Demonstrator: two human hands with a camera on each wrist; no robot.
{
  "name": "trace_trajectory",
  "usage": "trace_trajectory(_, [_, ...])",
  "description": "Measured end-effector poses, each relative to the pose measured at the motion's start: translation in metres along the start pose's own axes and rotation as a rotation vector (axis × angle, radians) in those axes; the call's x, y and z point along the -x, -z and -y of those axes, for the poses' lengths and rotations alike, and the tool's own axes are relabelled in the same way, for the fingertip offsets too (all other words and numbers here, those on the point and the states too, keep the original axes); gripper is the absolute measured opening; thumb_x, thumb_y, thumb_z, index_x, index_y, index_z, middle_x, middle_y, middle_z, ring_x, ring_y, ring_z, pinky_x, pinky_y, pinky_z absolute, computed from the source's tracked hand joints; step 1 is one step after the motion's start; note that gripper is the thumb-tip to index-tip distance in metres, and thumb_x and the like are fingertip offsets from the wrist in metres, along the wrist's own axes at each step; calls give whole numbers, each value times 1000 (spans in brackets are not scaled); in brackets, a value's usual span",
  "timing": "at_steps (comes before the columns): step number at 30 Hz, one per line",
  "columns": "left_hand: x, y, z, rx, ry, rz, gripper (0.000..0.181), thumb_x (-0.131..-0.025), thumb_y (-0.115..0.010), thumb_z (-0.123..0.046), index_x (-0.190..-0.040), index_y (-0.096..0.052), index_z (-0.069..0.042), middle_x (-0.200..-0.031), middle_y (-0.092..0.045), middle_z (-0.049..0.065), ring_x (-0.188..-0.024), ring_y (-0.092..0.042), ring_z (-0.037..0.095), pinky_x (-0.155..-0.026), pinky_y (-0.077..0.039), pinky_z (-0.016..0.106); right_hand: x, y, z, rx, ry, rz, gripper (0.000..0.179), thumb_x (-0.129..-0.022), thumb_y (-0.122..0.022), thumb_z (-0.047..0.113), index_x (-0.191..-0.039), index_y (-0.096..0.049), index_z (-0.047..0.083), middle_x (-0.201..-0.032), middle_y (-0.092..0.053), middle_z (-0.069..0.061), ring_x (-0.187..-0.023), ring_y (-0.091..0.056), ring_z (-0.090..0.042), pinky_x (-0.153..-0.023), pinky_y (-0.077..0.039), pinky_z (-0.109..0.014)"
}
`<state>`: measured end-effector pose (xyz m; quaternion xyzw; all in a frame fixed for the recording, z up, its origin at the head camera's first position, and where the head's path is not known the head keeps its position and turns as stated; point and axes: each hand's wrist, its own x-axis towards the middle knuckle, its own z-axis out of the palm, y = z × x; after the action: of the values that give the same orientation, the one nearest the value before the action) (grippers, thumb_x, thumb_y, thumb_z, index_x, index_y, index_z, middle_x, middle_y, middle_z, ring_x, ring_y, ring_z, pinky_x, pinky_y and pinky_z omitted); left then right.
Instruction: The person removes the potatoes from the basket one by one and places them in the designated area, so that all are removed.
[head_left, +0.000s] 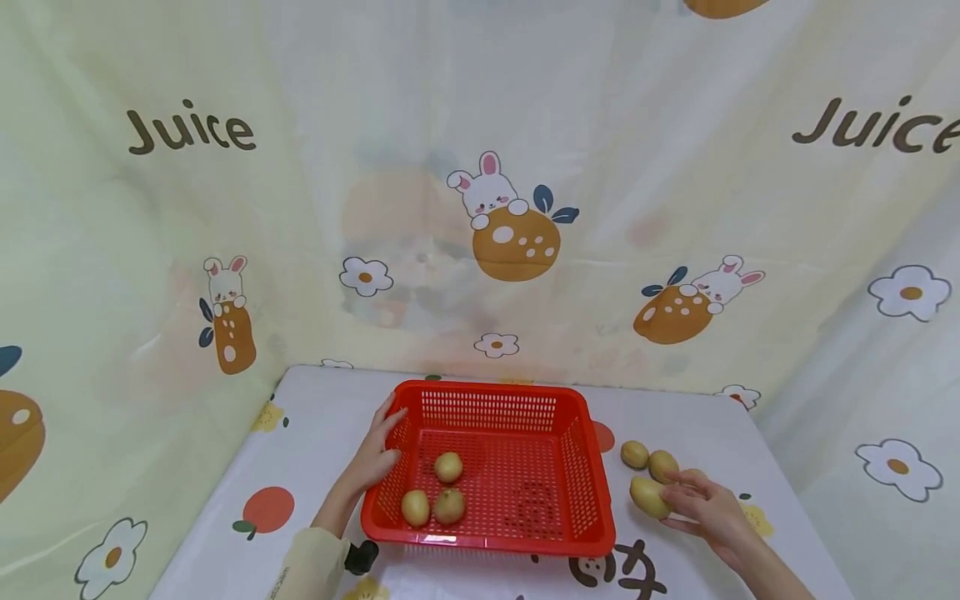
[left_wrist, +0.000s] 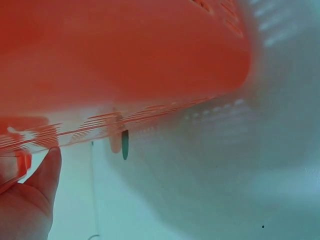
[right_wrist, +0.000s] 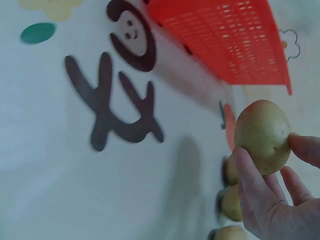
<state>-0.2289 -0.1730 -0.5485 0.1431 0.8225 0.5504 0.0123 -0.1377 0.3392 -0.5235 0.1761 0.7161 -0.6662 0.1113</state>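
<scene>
Potato (head_left: 647, 497) pinched between thumb and fingers, our right hand (head_left: 708, 512) hovers just outside the right side of a red basket (head_left: 510, 467), seemingly clear of the patterned surface (head_left: 322, 408). As we judge it, the pinch should be firm but even, since uneven pressure could let the round skin slip; any lift across the rim wants full clearance and a gentle setting down. Across the basket, well apart from its partner, our left hand (head_left: 375, 454) rests on the left rim, fingers spread; we think light, steady pressure there would check any sliding. Inside, 3 potatoes (head_left: 448, 467) cluster toward the left, leaving bare basket floor at the right, where we see less risk of knocking. Just beyond the held potato, 3 loose potatoes (head_left: 634, 454) lie on the surface, their row plainest in the right wrist view. Farthest off hangs a cloth backdrop (head_left: 615, 275) printed with rabbits.
</scene>
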Motion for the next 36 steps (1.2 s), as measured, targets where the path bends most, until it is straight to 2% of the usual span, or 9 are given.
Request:
trace_trajectory(6, [1,-1,1,8,-1,-4,73,-76,-50,15,-147,-37,8,-164,-5,13,-146,-14,44,-104,-38,60,-1,6,-13,-27,-29,-14,67,-91,-66,5,-144,-29,-15,-98,-67,-3,-88,-66,-16,-82,-57,-47])
trace_trajectory(13, [-1,-1,3,-22,-9,-5,72,-75,-50,14,-146,-37,9,-164,-6,14,-147,-11,42,-110,-29,60,-3,6,-25,-6,-44,-28,62,-90,-67,4,-141,-37,-13,-96,-68,-2,-88,-67,-18,-82,-56,-48])
trace_trajectory(25, [1,-1,0,19,-9,-5,72,-75,-50,16,-146,-37,10,-164,-6,16,-146,-12,44,-106,-34,62,-8,8,-37,-12,-72,-45,53,-88,-70,3,-132,-47,-14,-91,-70,-4,-84,-67,-19,-77,-58,-45])
trace_trajectory(27, [1,-1,-1,18,4,-2,72,-76,-50,16,-146,-37,9,-164,-6,14,-147,-13,42,-105,-37,60,-9,9,-38,-9,-83,-57,52,-87,-71,3,-131,-49,-13,-89,-71,-4,-83,-67,-20,-76,-58,-44])
trace_trajectory(32, [0,-1,-1,8,28,5,73,-77,-50,16,-148,-36,6,-165,-5,9,-147,-14,40,-103,-41,57,-14,10,-40,20,-85,-57,54,-87,-70,4,-134,-48,-12,-90,-71,-4,-83,-68,-20,-76,-58,-44])
trace_trajectory(36, [0,-1,1,5,28,8,73,-78,-50,16,-148,-35,6,-165,-5,9,-146,-15,40,-101,-43,56,-15,11,-39,94,-58,-21,54,-89,-68,6,-135,-46,-14,-96,-72,-7,-85,-67,-19,-75,-59,-43])
